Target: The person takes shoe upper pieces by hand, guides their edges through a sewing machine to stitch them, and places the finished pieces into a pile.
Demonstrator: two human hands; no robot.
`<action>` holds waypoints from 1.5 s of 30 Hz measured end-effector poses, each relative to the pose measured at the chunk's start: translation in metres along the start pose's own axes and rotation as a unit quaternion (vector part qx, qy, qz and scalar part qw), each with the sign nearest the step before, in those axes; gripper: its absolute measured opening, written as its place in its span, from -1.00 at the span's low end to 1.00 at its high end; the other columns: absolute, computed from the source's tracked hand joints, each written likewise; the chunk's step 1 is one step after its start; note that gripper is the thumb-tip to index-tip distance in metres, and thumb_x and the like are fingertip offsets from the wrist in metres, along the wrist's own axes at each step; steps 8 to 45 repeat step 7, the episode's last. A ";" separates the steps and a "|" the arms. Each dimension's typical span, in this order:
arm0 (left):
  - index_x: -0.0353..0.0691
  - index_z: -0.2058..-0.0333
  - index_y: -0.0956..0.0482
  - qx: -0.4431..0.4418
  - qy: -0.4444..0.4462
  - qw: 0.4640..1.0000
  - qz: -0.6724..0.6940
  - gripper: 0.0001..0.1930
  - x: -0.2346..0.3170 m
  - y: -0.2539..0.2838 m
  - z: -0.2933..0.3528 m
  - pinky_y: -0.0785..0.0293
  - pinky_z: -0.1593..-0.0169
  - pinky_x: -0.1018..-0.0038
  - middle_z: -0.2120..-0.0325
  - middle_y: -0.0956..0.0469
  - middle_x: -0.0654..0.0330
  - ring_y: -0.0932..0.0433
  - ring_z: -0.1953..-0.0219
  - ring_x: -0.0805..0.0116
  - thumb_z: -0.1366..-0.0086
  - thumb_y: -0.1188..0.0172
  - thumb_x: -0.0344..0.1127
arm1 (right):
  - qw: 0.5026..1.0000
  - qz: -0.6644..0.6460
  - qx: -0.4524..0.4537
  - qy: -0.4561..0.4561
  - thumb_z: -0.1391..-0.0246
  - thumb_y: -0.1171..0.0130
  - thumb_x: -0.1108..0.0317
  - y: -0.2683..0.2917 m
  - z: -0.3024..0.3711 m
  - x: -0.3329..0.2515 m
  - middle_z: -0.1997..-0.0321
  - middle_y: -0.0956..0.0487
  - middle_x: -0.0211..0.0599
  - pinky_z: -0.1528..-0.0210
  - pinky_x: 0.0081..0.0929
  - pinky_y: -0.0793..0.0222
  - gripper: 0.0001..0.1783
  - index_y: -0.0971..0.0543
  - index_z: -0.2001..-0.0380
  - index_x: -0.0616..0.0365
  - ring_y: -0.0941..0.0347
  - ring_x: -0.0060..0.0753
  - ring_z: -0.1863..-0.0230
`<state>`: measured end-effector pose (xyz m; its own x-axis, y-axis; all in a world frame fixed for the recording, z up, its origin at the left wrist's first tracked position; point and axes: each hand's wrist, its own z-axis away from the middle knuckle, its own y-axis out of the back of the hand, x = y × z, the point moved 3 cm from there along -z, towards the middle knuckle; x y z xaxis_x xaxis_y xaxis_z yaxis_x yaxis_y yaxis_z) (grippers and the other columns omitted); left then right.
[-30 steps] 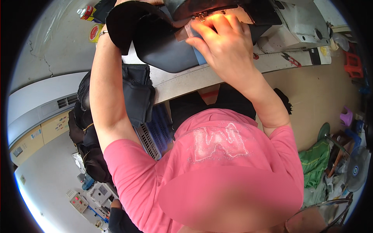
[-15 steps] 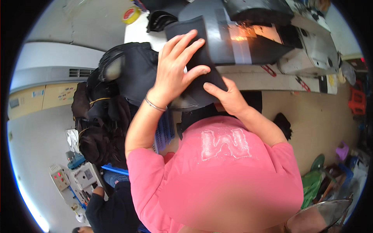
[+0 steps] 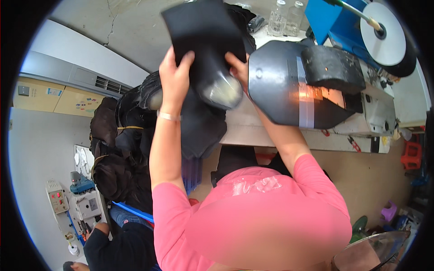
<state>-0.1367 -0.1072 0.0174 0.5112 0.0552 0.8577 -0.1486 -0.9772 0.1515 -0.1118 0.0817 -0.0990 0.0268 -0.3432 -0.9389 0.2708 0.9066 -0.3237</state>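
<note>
I hold up a black leather-like panel (image 3: 205,34) by its two sides, above the table's left part. A shiny pale patch (image 3: 224,94) shows at its lower end. On its left edge my left hand (image 3: 176,74) is closed, thumb in front and fingers mostly hidden behind. My right hand (image 3: 239,70) grips the opposite edge, thumb forward, beside a dark plate. Beneath the panel lie dark fabric pieces (image 3: 201,131), partly covered by it.
To the right, the dark plate (image 3: 275,83) surrounds a lit sewing machine (image 3: 332,67). Red-handled snips (image 3: 354,143) lie on the white table (image 3: 257,135). Clear bottles (image 3: 277,20) stand behind. Bundled dark pieces (image 3: 120,167) are piled left; a person in black (image 3: 120,246) sits beyond.
Both hands have lifted the panel up and away from the table, to the far side. My left hand, spread flat on dark material before, now grips the panel's edge. The view has shifted.
</note>
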 end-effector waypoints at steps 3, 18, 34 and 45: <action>-0.35 -0.01 -0.60 -0.021 -0.095 0.991 -0.094 -0.70 -0.031 -0.025 -0.091 -0.51 0.03 0.43 0.20 -0.72 0.06 -0.65 0.18 0.33 -0.33 -0.21 -0.39 | 0.968 -0.133 0.086 0.196 -0.14 -0.44 0.08 -0.012 -0.049 -0.011 0.04 -0.70 -0.28 -0.09 -0.50 -0.44 -0.46 -0.61 -0.05 0.25 -0.58 -0.45 0.07; -0.29 -0.02 -0.61 -0.058 -0.047 0.992 -0.103 -0.65 -0.122 -0.045 -0.137 -0.52 0.00 0.38 0.18 -0.72 0.00 -0.68 0.14 0.16 -0.27 -0.29 -0.35 | 0.966 -0.006 0.101 0.238 -0.18 -0.39 0.31 0.025 -0.100 0.000 0.09 -0.72 -0.23 -0.01 -0.48 -0.52 -0.63 -0.66 0.00 0.24 -0.64 -0.42 0.14; -0.29 -0.02 -0.61 -0.058 -0.047 0.992 -0.103 -0.65 -0.122 -0.045 -0.137 -0.52 0.00 0.38 0.18 -0.72 0.00 -0.68 0.14 0.16 -0.27 -0.29 -0.35 | 0.966 -0.006 0.101 0.238 -0.18 -0.39 0.31 0.025 -0.100 0.000 0.09 -0.72 -0.23 -0.01 -0.48 -0.52 -0.63 -0.66 0.00 0.24 -0.64 -0.42 0.14; -0.29 -0.02 -0.61 -0.058 -0.047 0.992 -0.103 -0.65 -0.122 -0.045 -0.137 -0.52 0.00 0.38 0.18 -0.72 0.00 -0.68 0.14 0.16 -0.27 -0.29 -0.35 | 0.966 -0.006 0.101 0.238 -0.18 -0.39 0.31 0.025 -0.100 0.000 0.09 -0.72 -0.23 -0.01 -0.48 -0.52 -0.63 -0.66 0.00 0.24 -0.64 -0.42 0.14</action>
